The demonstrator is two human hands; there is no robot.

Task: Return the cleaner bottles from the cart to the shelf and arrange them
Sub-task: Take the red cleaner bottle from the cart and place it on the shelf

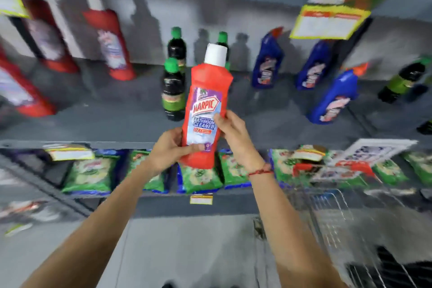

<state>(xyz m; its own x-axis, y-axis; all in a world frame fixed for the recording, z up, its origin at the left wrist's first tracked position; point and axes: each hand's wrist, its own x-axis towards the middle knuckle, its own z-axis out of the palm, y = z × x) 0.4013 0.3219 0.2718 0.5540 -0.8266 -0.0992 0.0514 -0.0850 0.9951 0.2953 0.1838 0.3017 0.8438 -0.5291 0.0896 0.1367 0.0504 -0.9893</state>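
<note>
I hold the red plastic cleaner bottle with white cap point(207, 110) upright before the grey metal shelf point(93, 124), my left hand point(171, 147) and right hand point(236, 138) both closed round its lower body. Rigid, smooth, likely weighty; the low two-handed grip is best kept.

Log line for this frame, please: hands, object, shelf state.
left hand: grips base | right hand: grips side | red cleaner bottle: upright, above shelf edge, not placed | cart: lower right

The red bottle point(205, 110) label reads "HARPIC", "BATHROOM CLEANER" and "10X".
</note>
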